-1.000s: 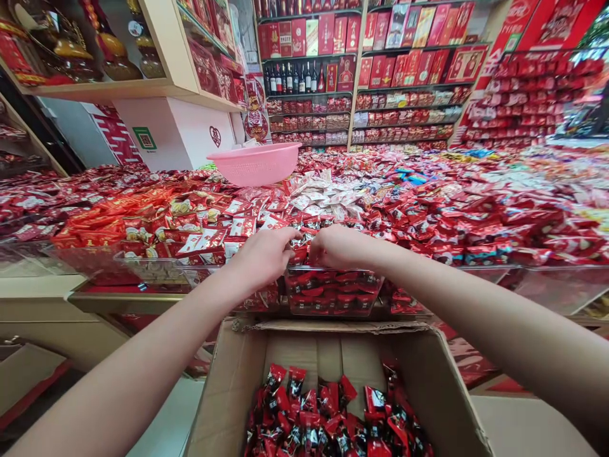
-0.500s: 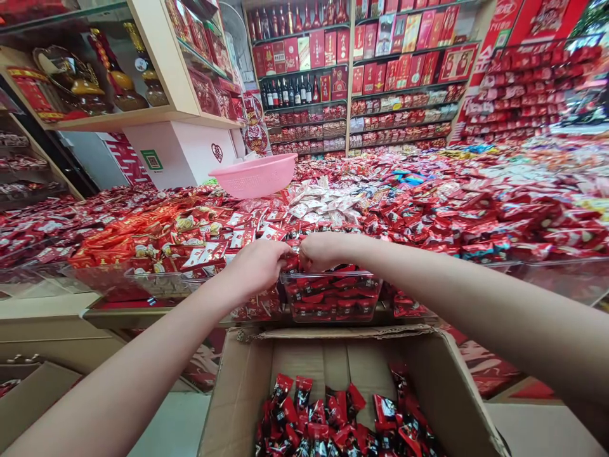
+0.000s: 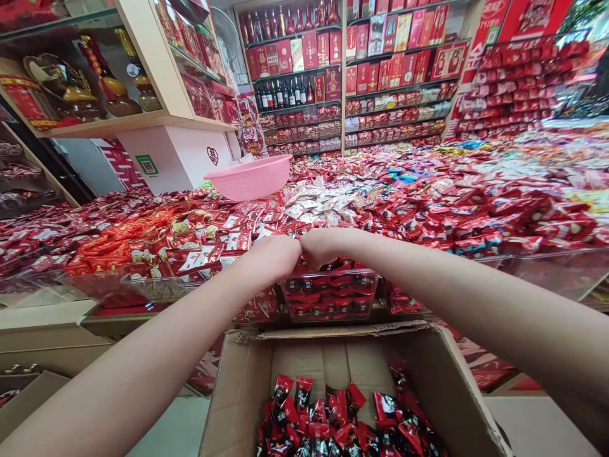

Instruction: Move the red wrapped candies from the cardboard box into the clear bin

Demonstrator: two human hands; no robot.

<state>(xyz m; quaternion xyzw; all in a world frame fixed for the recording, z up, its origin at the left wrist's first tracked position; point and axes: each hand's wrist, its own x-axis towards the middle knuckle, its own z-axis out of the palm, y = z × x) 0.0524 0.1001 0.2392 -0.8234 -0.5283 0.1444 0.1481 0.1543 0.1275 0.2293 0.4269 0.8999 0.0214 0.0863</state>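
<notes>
My left hand [image 3: 280, 256] and my right hand [image 3: 324, 246] meet over the back of a clear plastic bin [image 3: 328, 317], touching or nearly so. The bin holds black-and-red wrapped candies [image 3: 333, 295]. My right hand is curled closed; what it holds, if anything, is hidden. The fingers of my left hand point away behind its back, so their grip does not show. Below my forearms stands an open cardboard box [image 3: 247, 381], its bottom covered with loose candies [image 3: 337, 409] in the same black-and-red wrappers.
Heaps of wrapped sweets [image 3: 428, 209] spread across the counter on both sides. A pink plastic basket [image 3: 250, 179] rests on them at the back left. Shelves [image 3: 343, 76] of bottles and boxes line the far wall. A display cabinet [image 3: 166, 117] overhangs the left side.
My left hand has moved right, up against my right hand, and its fingers have turned out of sight. The view has shifted slightly. The candies in the cardboard box look unchanged.
</notes>
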